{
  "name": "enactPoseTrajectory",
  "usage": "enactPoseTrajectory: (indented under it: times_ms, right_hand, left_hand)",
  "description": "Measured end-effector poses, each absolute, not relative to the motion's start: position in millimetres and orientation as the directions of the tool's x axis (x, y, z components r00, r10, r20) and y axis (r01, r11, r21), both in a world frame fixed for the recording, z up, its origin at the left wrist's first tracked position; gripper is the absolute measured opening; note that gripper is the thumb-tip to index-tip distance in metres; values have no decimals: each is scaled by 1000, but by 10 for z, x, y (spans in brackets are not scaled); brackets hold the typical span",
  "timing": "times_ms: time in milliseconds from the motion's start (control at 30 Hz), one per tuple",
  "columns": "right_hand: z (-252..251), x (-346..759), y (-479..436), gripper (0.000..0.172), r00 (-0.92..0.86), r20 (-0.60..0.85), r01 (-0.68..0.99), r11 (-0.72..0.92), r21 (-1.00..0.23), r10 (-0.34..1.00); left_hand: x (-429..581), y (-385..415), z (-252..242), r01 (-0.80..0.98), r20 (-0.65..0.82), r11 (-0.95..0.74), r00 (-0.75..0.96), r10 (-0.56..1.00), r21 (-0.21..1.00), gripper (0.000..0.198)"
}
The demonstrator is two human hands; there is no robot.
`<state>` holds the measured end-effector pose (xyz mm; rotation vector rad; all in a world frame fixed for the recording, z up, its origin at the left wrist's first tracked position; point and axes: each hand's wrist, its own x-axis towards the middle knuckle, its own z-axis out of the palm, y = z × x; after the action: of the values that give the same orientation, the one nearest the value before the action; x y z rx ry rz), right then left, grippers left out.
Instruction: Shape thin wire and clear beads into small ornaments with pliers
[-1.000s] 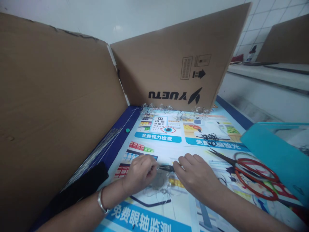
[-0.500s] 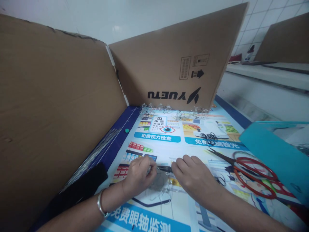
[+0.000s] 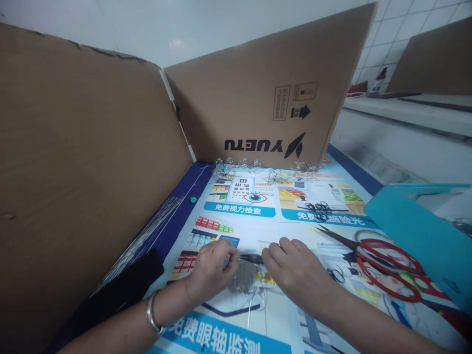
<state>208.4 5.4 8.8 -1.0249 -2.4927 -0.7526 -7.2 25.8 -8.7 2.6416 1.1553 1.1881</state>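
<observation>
My right hand [image 3: 291, 268] is wrapped around small dark-nosed pliers [image 3: 251, 258], whose jaws point left. At the tip of the jaws, my left hand [image 3: 214, 268] is closed in a pinch on a thin wire. Its pinched end is mostly hidden by the fingers. Loops of fine silvery wire [image 3: 261, 297] hang below the pliers, between the two hands, over the printed sheet [image 3: 280, 314]. A small dark wire ring [image 3: 337, 275] lies just beyond my right wrist.
Red-handled scissors [image 3: 391, 268] lie at right, beside a teal box [image 3: 409, 221]. Black wire rings [image 3: 319, 208] rest mid-table. Clear wire pieces [image 3: 243, 163] line the cardboard panel [image 3: 258, 98]. At left are thin silvery rods [image 3: 147, 231], a black pad [image 3: 125, 285] and a green lump [image 3: 193, 200].
The hanging wire loops below the pliers have shifted slightly to the right. Both hands keep nearly the same place and hold.
</observation>
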Motion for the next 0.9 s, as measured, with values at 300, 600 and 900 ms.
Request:
enactPoseTrajectory:
  times_ms: [300, 600, 900]
  right_hand:
    - [89, 2068, 52, 12, -685, 521, 718, 593, 365, 509]
    - [78, 2097, 51, 12, -687, 499, 720, 591, 365, 528]
    - [58, 2104, 65, 12, -686, 510, 720, 589, 369, 519]
  left_hand:
    - [-66, 240, -37, 669, 611, -652, 361, 705, 357, 10]
    - [-77, 217, 109, 645, 436, -607, 430, 791, 465, 9]
    - [-86, 213, 180, 668, 338, -536, 416, 844, 516, 13]
